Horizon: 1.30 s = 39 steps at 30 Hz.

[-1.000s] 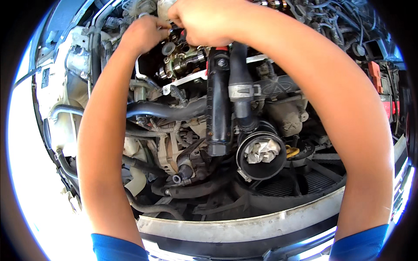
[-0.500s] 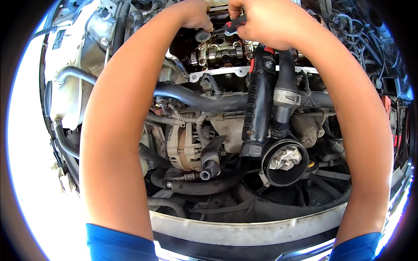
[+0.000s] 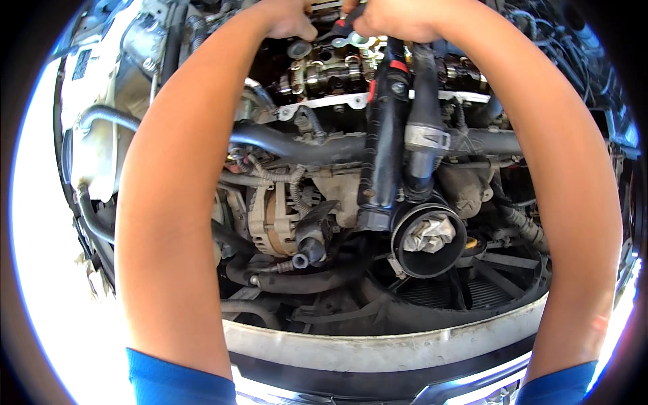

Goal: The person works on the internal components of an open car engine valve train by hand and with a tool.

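At the top of the view my two hands reach over the opened engine, where the metal camshafts [image 3: 324, 77] lie exposed. My right hand [image 3: 398, 19] is closed around a tool with a black and red handle [image 3: 347, 25], whose exact kind I cannot make out. My left hand [image 3: 290, 19] is to its left, thumb pointing down, with its other fingers mostly cut off by the upper edge. Just below that thumb is a round grey disc [image 3: 299, 49]. A pale metal piece [image 3: 354, 40] shows under the right hand.
Below the hands, a black pipe [image 3: 383, 152] and a hose with a clamp [image 3: 426, 138] run toward me. Crumpled pale material [image 3: 430, 233] is stuffed in a round black duct [image 3: 406, 264]. An alternator [image 3: 270, 219], a fan [image 3: 499, 283] and the front crossmember [image 3: 378, 345] are nearer.
The whole view has shifted slightly, so the engine sits a little further left and higher. Both hands are still over the camshafts, and the right still grips the black and red handle.
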Tool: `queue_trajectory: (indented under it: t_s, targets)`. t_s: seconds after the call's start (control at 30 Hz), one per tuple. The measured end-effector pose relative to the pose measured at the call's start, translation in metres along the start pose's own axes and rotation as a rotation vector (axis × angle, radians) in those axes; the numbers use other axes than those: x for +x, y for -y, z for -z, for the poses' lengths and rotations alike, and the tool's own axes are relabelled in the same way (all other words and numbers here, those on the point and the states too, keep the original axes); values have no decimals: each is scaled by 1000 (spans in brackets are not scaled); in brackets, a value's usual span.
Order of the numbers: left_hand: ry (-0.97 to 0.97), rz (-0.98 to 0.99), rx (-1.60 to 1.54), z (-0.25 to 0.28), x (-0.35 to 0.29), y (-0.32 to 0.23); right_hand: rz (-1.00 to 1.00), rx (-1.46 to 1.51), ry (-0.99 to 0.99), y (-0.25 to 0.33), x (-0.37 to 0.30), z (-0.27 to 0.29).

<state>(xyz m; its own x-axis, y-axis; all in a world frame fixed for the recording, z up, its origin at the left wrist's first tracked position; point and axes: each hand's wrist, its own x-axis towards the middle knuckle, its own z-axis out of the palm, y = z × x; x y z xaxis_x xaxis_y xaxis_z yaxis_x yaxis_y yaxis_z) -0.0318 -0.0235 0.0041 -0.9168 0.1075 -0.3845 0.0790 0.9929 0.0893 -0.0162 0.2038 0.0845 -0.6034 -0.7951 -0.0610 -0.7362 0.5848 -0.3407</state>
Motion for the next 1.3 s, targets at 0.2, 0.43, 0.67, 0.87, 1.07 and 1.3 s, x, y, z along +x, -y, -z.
queue_trajectory:
  t_s: [0.2, 0.43, 0.67, 0.87, 1.07, 1.3]
  targets:
    - [-86, -74, -40, -8, 0, 24, 97, -349, 100, 10, 23, 1]
    - [20, -99, -157, 6, -7, 5, 81, -393, 106, 3, 25, -2]
    - [-17, -55, -236, 1, -10, 4, 75, -334, 93, -5, 27, -10]
    - [4, -94, -354, -8, 4, 30, 73, -304, 67, -4, 33, -7]
    - [-21, -186, -388, -10, 11, 49, 79, -290, 50, 0, 35, -3]
    - [19, -19, -209, 8, -20, 13, 84, -251, 45, 6, 38, -8]
